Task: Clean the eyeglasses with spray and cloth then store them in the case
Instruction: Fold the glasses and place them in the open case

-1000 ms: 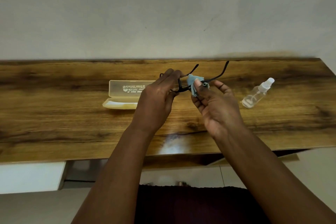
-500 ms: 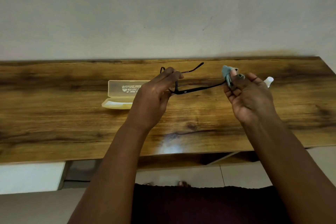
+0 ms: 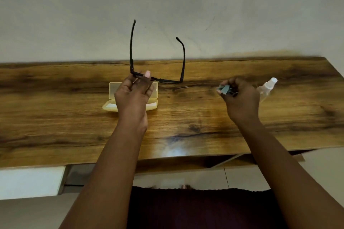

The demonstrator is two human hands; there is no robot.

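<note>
My left hand (image 3: 135, 95) pinches the black eyeglasses (image 3: 168, 80) by the left end of the front, above the table. Both temple arms are unfolded and point up and away toward the wall. An open, pale yellow glasses case (image 3: 111, 96) lies on the wooden table (image 3: 74, 126) right behind and below my left hand, partly hidden by it. My right hand (image 3: 240, 98) holds a crumpled blue-grey cloth (image 3: 224, 89) in curled fingers, apart from the glasses. A clear spray bottle (image 3: 268, 87) with a white cap lies on its side just right of my right hand.
A plain white wall stands directly behind the table's back edge. The table's right edge runs at the far right. Below the front edge I see a white drawer front (image 3: 31, 182) and tiled floor.
My right hand has let go of the glasses and moved right and down with the cloth. My left hand has turned the glasses so that the temple arms point up.
</note>
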